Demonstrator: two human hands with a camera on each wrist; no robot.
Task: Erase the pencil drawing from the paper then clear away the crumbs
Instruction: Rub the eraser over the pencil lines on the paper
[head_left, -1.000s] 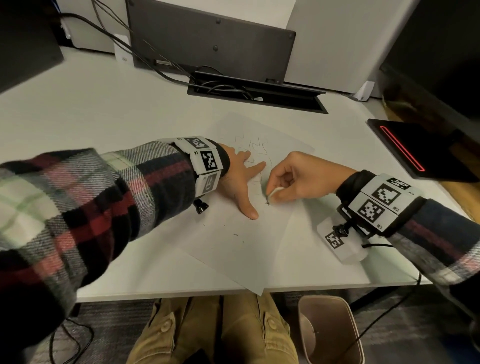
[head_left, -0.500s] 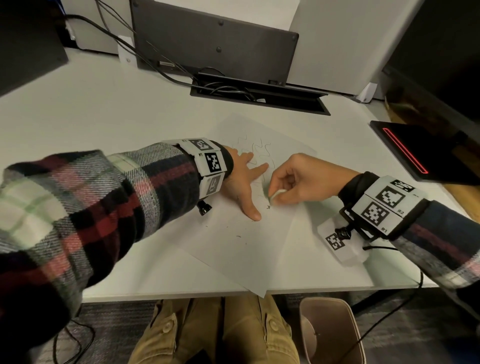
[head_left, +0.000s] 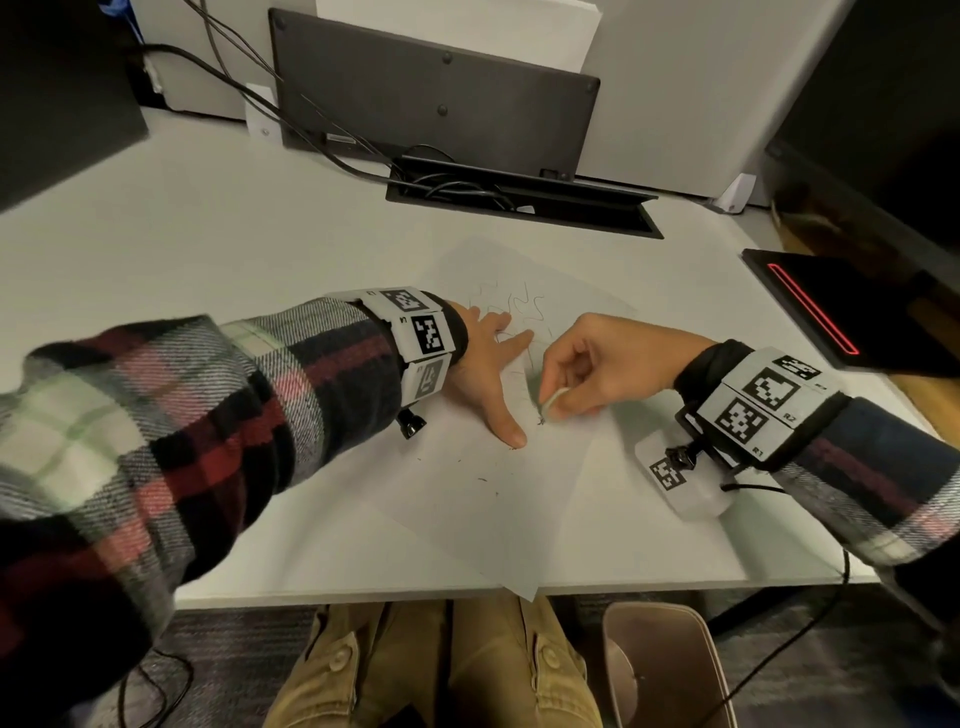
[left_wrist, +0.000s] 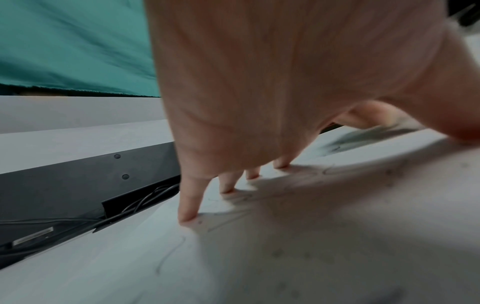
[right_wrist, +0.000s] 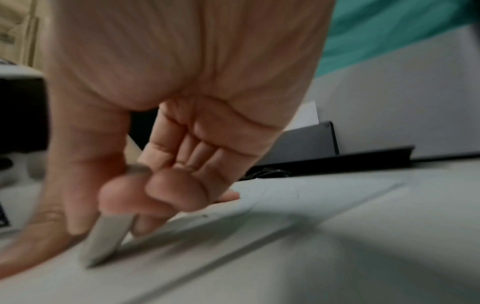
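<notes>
Pencil squiggles (head_left: 511, 306) lie just beyond the right hand (head_left: 597, 364) pinching the eraser (head_left: 553, 400), while the flat left hand (head_left: 488, 374) pins the paper (head_left: 519, 493).

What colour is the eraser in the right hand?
The eraser looks pale grey-white, pinched by the right hand; the right wrist view shows it best.

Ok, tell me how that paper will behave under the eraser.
The paper looks thin and floppy: one corner overhangs the table edge. It would likely slide or buckle under rubbing, which is probably why the left hand presses it flat. The eraser, pinched in the right hand, probably grips rather than slips.
</notes>
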